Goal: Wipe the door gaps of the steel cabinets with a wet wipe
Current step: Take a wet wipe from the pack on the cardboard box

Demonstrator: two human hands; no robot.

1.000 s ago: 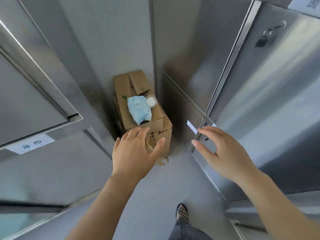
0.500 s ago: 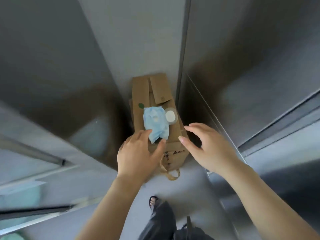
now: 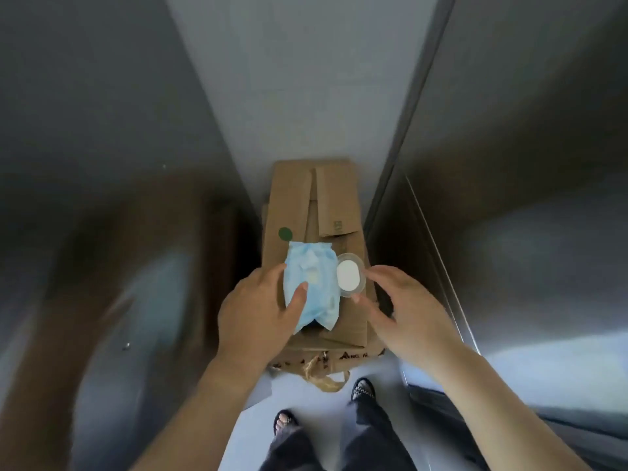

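Note:
A light blue wet wipe pack (image 3: 312, 283) lies on a brown cardboard box (image 3: 295, 205) on the floor between two steel cabinets. Its clear flip lid with a white oval (image 3: 348, 275) stands open on the pack's right side. My left hand (image 3: 258, 311) holds the pack, thumb on top and fingers at its left edge. My right hand (image 3: 407, 307) hovers just right of the lid with spread, slightly curved fingers; index tip and thumb tip are at the lid's rim, holding nothing.
A steel cabinet (image 3: 85, 130) rises on the left and another (image 3: 526, 130) on the right, both blurred, with a narrow grey wall between them. A tan strap (image 3: 323, 375) hangs off the box front. My sandalled feet (image 3: 363, 389) stand right behind the box.
The view has tilted down and closed in on the box. My left hand has taken hold of the pack, and my right hand has left the right cabinet and come to the lid.

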